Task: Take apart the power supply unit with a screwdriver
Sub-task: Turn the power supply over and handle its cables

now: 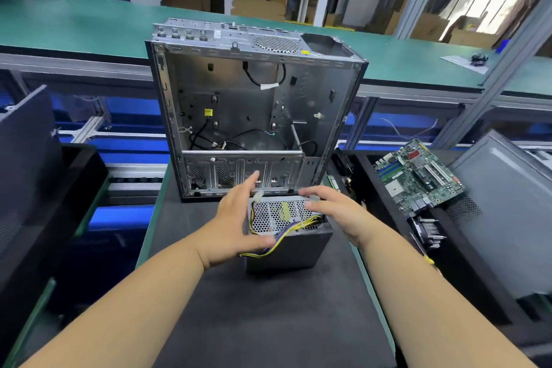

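The power supply unit point(294, 248), a grey metal box with a perforated top and yellow, black and purple wires, stands on the black mat in front of the computer case. My left hand point(236, 224) lies against its left side with straight fingers, the thumb over the wire bundle at the near left corner. My right hand point(334, 207) rests with straight fingers on the top right edge of the unit. No screwdriver shows in either hand.
An emptied grey computer case point(254, 116) stands just behind the unit, open side toward me. A green motherboard point(416, 178) lies in a black bin on the right beside a grey side panel point(504, 218). A dark panel point(27, 164) leans at left. A green conveyor point(89, 24) runs behind.
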Demonstrator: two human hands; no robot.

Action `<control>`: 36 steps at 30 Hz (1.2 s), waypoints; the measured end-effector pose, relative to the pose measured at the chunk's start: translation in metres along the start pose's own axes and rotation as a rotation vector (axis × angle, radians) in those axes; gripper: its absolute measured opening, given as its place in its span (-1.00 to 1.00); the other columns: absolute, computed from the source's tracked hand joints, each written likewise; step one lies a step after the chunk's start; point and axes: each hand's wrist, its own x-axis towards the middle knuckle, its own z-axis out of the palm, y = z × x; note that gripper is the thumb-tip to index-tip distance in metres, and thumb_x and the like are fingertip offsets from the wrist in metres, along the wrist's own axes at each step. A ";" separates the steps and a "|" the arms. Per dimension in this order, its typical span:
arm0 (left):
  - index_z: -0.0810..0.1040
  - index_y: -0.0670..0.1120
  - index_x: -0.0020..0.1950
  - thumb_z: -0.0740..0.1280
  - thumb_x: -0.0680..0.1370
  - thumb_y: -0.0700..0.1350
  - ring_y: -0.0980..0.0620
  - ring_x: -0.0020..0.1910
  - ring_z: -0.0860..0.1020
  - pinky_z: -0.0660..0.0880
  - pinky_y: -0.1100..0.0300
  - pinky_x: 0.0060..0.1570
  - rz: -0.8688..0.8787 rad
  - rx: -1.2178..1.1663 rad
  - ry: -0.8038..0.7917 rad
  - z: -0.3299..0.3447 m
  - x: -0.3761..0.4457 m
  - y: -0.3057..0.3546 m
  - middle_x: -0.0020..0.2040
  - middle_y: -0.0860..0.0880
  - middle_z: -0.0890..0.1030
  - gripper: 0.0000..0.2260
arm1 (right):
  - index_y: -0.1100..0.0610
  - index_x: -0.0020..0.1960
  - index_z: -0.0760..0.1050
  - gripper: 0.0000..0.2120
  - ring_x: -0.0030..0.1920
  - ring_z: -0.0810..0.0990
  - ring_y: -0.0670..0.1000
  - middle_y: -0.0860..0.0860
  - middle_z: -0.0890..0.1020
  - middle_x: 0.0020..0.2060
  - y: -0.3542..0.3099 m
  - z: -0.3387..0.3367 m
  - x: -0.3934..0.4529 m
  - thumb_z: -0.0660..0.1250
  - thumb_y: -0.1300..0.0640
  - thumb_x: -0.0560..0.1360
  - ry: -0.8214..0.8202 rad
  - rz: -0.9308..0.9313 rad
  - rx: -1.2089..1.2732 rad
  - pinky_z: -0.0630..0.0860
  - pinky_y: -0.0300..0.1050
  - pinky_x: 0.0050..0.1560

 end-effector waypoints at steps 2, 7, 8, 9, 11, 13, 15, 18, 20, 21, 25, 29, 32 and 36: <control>-0.38 0.37 0.47 0.48 0.17 0.38 0.13 0.56 -0.13 -0.07 -0.02 0.52 -0.054 0.127 -0.030 0.005 -0.004 0.009 0.59 0.17 -0.09 0.20 | -0.22 0.20 0.59 -0.45 0.40 0.40 -0.09 -0.18 0.48 0.34 0.002 -0.005 -0.002 0.47 -0.28 0.22 -0.050 -0.027 -0.005 0.31 0.04 0.45; -0.52 0.29 0.43 0.60 0.21 0.24 0.11 0.55 -0.18 -0.14 -0.01 0.51 -0.157 0.288 -0.048 0.014 -0.011 0.021 0.58 0.17 -0.23 0.32 | -0.18 0.41 0.39 -0.23 0.42 0.30 -0.14 -0.17 0.34 0.41 0.005 -0.018 -0.006 0.55 -0.21 0.25 -0.222 -0.120 -0.188 0.21 -0.15 0.43; -0.49 0.30 0.45 0.60 0.25 0.17 0.11 0.56 -0.12 -0.11 0.00 0.51 -0.172 0.313 -0.018 0.015 -0.012 0.022 0.58 0.16 -0.15 0.29 | -0.15 0.43 0.37 -0.23 0.42 0.29 -0.13 -0.16 0.33 0.42 0.006 -0.020 -0.005 0.58 -0.15 0.28 -0.233 -0.139 -0.228 0.21 -0.16 0.42; -0.41 0.30 0.49 0.58 0.28 0.10 0.09 0.55 -0.04 -0.05 0.01 0.52 -0.184 0.326 0.029 0.014 -0.013 0.024 0.58 0.14 -0.05 0.23 | -0.13 0.43 0.37 -0.26 0.42 0.30 -0.11 -0.14 0.33 0.41 0.006 -0.021 -0.005 0.59 -0.08 0.33 -0.228 -0.157 -0.253 0.24 -0.17 0.41; -0.08 0.29 0.56 0.51 0.37 -0.04 0.03 0.52 0.16 0.12 -0.01 0.51 -0.192 0.297 0.152 0.009 -0.015 0.028 0.54 0.11 0.19 -0.02 | -0.10 0.38 0.42 -0.37 0.36 0.35 -0.07 -0.13 0.36 0.37 0.008 -0.020 -0.004 0.58 0.01 0.38 -0.186 -0.173 -0.220 0.36 -0.32 0.25; 0.30 0.23 0.46 0.46 0.38 -0.06 0.03 0.43 0.33 0.24 -0.04 0.45 -0.151 0.277 0.303 0.003 -0.018 0.032 0.40 0.10 0.42 -0.31 | -0.09 0.31 0.48 -0.48 0.30 0.38 -0.07 -0.12 0.39 0.32 0.012 -0.017 -0.004 0.56 0.06 0.40 -0.148 -0.177 -0.134 0.40 -0.50 0.02; 0.48 0.16 0.37 0.46 0.34 -0.02 0.02 0.37 0.37 0.26 -0.06 0.42 -0.144 0.339 0.425 0.001 -0.018 0.034 0.30 0.10 0.48 -0.42 | -0.09 0.30 0.49 -0.50 0.28 0.40 -0.09 -0.13 0.41 0.31 0.015 -0.014 -0.002 0.55 0.03 0.41 -0.109 -0.194 -0.152 0.38 -0.42 0.11; 0.44 0.18 0.38 0.51 0.34 -0.04 -0.05 0.37 0.24 0.21 0.00 0.41 -0.293 0.390 0.554 0.007 -0.010 0.032 0.30 0.09 0.39 -0.37 | -0.04 0.35 0.46 -0.42 0.27 0.45 -0.11 -0.11 0.45 0.31 0.016 -0.011 0.001 0.56 -0.03 0.39 -0.055 -0.189 -0.120 0.43 -0.16 0.30; 0.37 0.15 0.42 0.52 0.34 0.00 -0.10 0.37 0.24 0.25 -0.01 0.39 -0.435 0.297 0.626 0.010 0.000 0.026 0.31 0.01 0.35 -0.32 | -0.01 0.36 0.46 -0.40 0.27 0.49 -0.06 -0.08 0.48 0.30 0.016 -0.009 0.003 0.56 -0.06 0.39 -0.033 -0.182 -0.079 0.47 -0.03 0.33; 0.35 0.10 0.43 0.53 0.34 0.02 -0.12 0.35 0.29 0.29 -0.03 0.38 -0.508 0.193 0.662 0.011 0.005 0.023 0.31 -0.03 0.36 -0.30 | -0.01 0.35 0.47 -0.42 0.28 0.50 -0.04 -0.08 0.49 0.29 0.016 -0.009 0.005 0.55 -0.08 0.39 -0.024 -0.178 -0.062 0.49 0.00 0.32; 0.34 -0.08 0.31 0.51 0.29 0.09 -0.06 0.07 0.46 0.43 -0.01 0.12 -0.659 -0.520 0.659 0.027 0.022 0.010 0.14 -0.09 0.48 -0.32 | -0.09 0.25 0.53 -0.56 0.26 0.48 -0.08 -0.15 0.51 0.24 0.019 -0.009 0.012 0.50 -0.15 0.42 0.031 -0.162 -0.059 0.46 -0.03 0.31; 0.40 -0.12 0.29 0.45 0.42 0.11 -0.07 -0.04 0.43 0.34 0.05 -0.09 -0.650 -0.722 0.553 0.040 0.030 -0.002 0.02 -0.17 0.58 -0.45 | -0.13 0.07 0.60 -0.71 0.16 0.57 -0.08 -0.13 0.59 0.16 0.020 -0.003 0.016 0.51 -0.16 0.40 0.101 -0.125 0.020 0.51 -0.08 0.21; 0.46 -0.11 0.34 0.34 0.56 0.10 -0.08 0.11 0.61 0.49 0.07 0.08 -0.588 -0.879 0.477 0.040 0.034 -0.010 0.15 -0.15 0.67 -0.56 | -0.10 0.01 0.62 -0.74 0.15 0.58 -0.05 -0.12 0.63 0.07 0.020 0.002 0.019 0.52 -0.16 0.38 0.165 -0.106 0.063 0.53 -0.05 0.17; 0.50 0.09 0.30 0.23 0.62 0.14 -0.01 0.18 0.61 0.51 0.05 0.11 -0.530 -0.957 0.380 0.052 0.031 -0.016 0.21 -0.03 0.65 -0.70 | -0.09 0.00 0.62 -0.63 0.21 0.58 0.13 0.03 0.64 0.13 0.016 0.017 0.017 0.52 -0.18 0.24 0.137 0.040 0.347 0.49 0.23 0.27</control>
